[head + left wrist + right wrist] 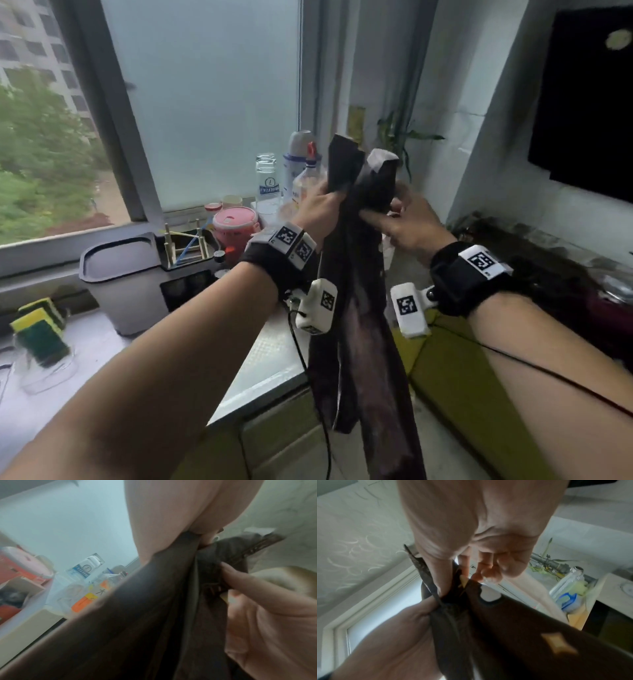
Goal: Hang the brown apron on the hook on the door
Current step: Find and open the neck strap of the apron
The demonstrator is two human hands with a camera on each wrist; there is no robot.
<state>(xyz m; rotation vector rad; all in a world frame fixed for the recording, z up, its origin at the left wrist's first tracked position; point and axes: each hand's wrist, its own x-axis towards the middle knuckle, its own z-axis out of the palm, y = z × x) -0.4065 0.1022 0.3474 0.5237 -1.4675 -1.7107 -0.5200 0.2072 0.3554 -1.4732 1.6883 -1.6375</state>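
Two hands (317, 205) (409, 222) around one brown apron (356, 308)

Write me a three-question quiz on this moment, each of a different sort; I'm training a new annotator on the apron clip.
1. True or false: the left hand and right hand both grip the brown apron.
2. The apron's lower part: A) lies on the counter B) hangs free below the hands C) is draped over the pink container.
3. Fill in: a door hook is ___ in these views.

Key: 1 true; 2 B; 3 not visible.
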